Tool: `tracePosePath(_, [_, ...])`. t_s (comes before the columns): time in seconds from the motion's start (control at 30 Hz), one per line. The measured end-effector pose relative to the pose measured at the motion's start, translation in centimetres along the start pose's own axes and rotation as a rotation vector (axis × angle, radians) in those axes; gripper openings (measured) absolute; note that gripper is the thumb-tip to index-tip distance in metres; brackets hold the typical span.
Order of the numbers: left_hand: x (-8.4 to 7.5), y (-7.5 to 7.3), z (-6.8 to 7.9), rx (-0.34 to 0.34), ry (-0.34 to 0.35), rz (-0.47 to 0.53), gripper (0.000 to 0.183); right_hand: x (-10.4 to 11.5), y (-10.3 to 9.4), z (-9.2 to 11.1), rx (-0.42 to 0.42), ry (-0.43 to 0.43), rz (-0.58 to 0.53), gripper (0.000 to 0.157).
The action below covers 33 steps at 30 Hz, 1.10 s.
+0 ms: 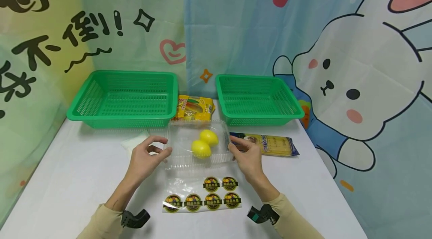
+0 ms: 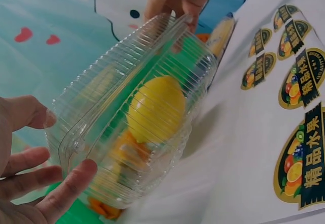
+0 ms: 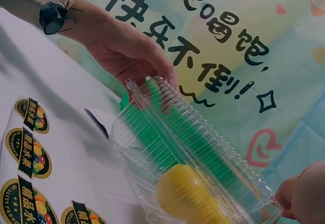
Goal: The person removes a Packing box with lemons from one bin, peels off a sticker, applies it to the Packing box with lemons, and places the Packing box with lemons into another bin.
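Observation:
A clear plastic clamshell box (image 1: pixel 180 137) with its lid down sits in front of me, with two yellow lemons (image 1: pixel 201 149) inside. My left hand (image 1: pixel 145 158) holds the box's left end, thumb and fingertips at its rim and side. At the opposite end, my right hand (image 1: pixel 249 158) grips the right edge between thumb and fingers. In the left wrist view, one lemon (image 2: pixel 156 108) shows through the ribbed plastic wall. The right wrist view has the left hand (image 3: pixel 127 51) at the far end, some of its fingers seen through the box.
A sheet of round fruit stickers (image 1: pixel 194 202) lies nearest me. Two green baskets (image 1: pixel 123 122) (image 1: pixel 264 121) stand at the back. Between them is a yellow packet (image 1: pixel 195 107). A noodle pack (image 1: pixel 276 146) lies to the right, and a white packet (image 1: pixel 133 142) beside my left hand.

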<state>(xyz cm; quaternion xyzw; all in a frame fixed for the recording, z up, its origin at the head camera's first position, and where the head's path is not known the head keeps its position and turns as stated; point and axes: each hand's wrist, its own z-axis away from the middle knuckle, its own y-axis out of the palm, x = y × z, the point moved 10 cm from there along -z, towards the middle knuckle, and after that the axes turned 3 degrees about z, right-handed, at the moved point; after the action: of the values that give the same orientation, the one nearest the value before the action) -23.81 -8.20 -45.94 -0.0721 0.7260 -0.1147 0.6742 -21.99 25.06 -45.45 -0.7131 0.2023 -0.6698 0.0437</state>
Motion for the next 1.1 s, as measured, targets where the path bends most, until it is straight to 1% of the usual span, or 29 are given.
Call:
tracePosePath(0.17, [0.5,0.3,-0.1,0.002,0.001,0.003,0.031,-0.4,0.1,-0.1,-0.007,-0.012,0.010,0.031])
tracePosePath(0.33, [1.0,0.4,-0.1,-0.001,-0.010,-0.003,0.033,-0.9,0.3,0.0,-0.006,0.000,0.013,0.031])
tracePosePath(0.5, [1.4,0.5,-0.2,-0.004,-0.015,-0.027,0.032,-1.4,0.5,0.1,-0.008,0.031,0.018,0.031])
tracePosePath(0.67, [1.6,0.5,-0.2,-0.007,-0.023,-0.052,0.031,-1.7,0.6,0.1,-0.007,0.028,0.018,0.032])
tracePosePath(0.9, [2.0,0.5,0.0,-0.012,-0.046,-0.057,0.033,-1.8,0.7,0.4,-0.012,0.027,0.011,0.032])
tracePosePath(1.1, [2.4,0.7,0.3,-0.006,-0.039,-0.065,0.033,-2.2,0.8,0.9,0.000,0.029,0.022,0.032])
